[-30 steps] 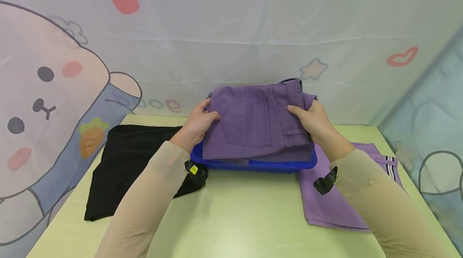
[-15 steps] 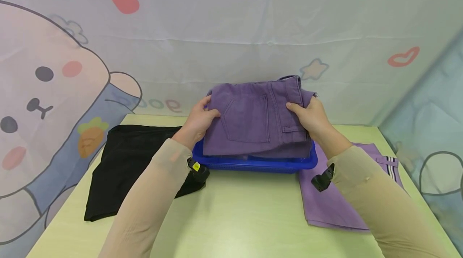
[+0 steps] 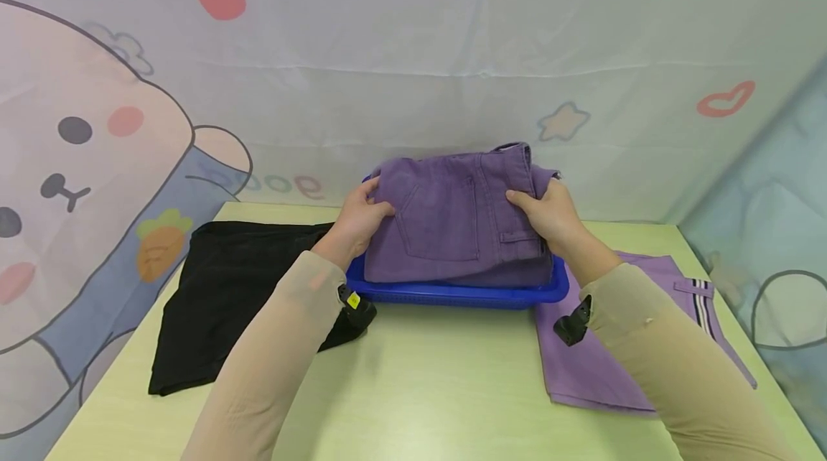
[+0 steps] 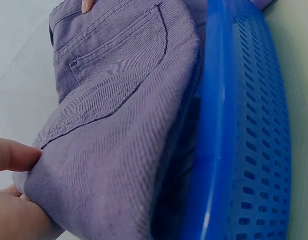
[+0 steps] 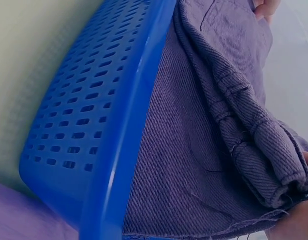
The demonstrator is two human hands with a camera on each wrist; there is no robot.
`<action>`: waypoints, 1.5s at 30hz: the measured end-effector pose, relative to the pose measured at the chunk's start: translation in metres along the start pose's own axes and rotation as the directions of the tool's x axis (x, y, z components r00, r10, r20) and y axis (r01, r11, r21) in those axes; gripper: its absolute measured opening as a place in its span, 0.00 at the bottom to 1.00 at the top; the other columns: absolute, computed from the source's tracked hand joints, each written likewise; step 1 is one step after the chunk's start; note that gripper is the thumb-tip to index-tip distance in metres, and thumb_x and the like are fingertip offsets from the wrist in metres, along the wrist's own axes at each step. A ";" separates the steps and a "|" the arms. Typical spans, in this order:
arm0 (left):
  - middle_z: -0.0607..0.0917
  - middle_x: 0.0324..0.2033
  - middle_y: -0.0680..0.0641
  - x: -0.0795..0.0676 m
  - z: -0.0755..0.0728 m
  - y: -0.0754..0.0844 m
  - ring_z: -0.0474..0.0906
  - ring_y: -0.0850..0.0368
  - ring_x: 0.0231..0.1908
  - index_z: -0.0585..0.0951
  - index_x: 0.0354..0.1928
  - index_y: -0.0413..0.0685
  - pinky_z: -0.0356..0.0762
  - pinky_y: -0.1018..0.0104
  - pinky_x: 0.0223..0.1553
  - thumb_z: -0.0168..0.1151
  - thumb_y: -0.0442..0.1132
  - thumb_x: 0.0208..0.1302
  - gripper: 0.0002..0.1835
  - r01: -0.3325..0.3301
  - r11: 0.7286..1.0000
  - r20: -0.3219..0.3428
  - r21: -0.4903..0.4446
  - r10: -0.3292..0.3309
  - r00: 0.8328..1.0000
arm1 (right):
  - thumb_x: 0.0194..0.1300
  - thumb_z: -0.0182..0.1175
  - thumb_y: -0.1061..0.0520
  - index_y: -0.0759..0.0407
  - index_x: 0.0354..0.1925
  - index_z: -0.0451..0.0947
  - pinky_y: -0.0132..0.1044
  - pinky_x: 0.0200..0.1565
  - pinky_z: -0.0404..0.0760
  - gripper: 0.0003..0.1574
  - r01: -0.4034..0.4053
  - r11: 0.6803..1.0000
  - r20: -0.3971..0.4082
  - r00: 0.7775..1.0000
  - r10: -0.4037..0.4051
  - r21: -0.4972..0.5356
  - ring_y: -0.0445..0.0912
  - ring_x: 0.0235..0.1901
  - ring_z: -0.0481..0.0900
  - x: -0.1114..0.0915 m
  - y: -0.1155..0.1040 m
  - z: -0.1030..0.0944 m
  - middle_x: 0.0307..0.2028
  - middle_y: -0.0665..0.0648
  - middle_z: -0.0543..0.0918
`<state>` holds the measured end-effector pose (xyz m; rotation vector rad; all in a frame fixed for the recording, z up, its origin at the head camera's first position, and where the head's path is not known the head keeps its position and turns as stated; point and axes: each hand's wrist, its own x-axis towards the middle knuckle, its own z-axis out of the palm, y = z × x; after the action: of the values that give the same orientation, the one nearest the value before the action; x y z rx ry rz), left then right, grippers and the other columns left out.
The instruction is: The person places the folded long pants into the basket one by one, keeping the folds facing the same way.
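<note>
Folded purple denim pants [image 3: 446, 220] are held by both hands over the blue plastic basket [image 3: 452, 294], their lower edge inside its front rim. My left hand [image 3: 357, 220] pinches the left side of the fold, thumb in front and fingers behind. At the waistband end, my right hand [image 3: 552, 213] grips the cloth with its thumb on the front. A back pocket and a belt loop face me. In the right wrist view the rolled waistband [image 5: 253, 135] lies over a lower layer with a frayed edge. Most of the basket's inside is hidden by the pants.
Black folded pants [image 3: 239, 296] lie on the table [image 3: 413, 389] left of the basket, partly under the left forearm. A lighter purple garment [image 3: 594, 360] with a striped waistband lies at the right, partly behind the right forearm. A printed curtain [image 3: 400, 52] hangs close behind the basket.
Both hands raised the pants slightly, then lowered them into the basket. The right hand has shifted a little left. The pants' lower edge now sits behind the front rim; the basket hardly moved.
</note>
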<state>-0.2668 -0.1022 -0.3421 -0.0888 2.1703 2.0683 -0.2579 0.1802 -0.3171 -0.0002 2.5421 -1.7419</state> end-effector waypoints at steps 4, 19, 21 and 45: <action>0.63 0.69 0.42 0.000 0.000 -0.004 0.64 0.47 0.66 0.53 0.73 0.55 0.64 0.49 0.64 0.50 0.25 0.60 0.40 0.013 1.000 0.005 -0.009 -0.013 1.000 | 0.67 0.55 0.50 0.62 0.61 0.64 0.34 0.39 0.80 0.29 0.008 1.000 0.011 1.000 -0.008 0.000 0.42 0.36 0.79 0.001 0.004 0.002 0.50 0.62 0.75; 0.61 0.70 0.44 0.004 -0.001 -0.017 0.61 0.49 0.67 0.55 0.73 0.53 0.59 0.50 0.67 0.51 0.26 0.60 0.39 0.050 0.999 -0.020 0.001 -0.050 0.999 | 0.68 0.54 0.50 0.64 0.62 0.60 0.36 0.40 0.81 0.31 -0.031 0.999 0.044 0.999 0.031 0.007 0.43 0.37 0.80 0.001 0.017 0.007 0.52 0.64 0.74; 0.60 0.70 0.44 0.005 -0.002 -0.018 0.60 0.49 0.67 0.55 0.73 0.53 0.59 0.50 0.67 0.51 0.26 0.60 0.39 0.054 0.998 -0.025 0.012 -0.054 0.998 | 0.68 0.54 0.50 0.64 0.62 0.60 0.36 0.40 0.81 0.31 -0.038 0.999 0.046 0.998 0.038 0.005 0.43 0.37 0.80 0.000 0.018 0.008 0.52 0.64 0.74; 0.53 0.73 0.45 -0.002 -0.004 -0.026 0.54 0.48 0.70 0.51 0.74 0.52 0.57 0.51 0.68 0.48 0.24 0.61 0.40 0.075 0.995 -0.022 0.063 -0.073 0.997 | 0.69 0.52 0.50 0.64 0.63 0.62 0.36 0.38 0.81 0.30 -0.042 0.999 0.082 0.996 0.043 -0.013 0.41 0.34 0.81 -0.002 0.035 0.017 0.52 0.67 0.75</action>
<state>-0.2617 -0.1072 -0.3677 -0.1811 2.2069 1.9657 -0.2539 0.1772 -0.3553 -0.0178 2.4756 -1.6759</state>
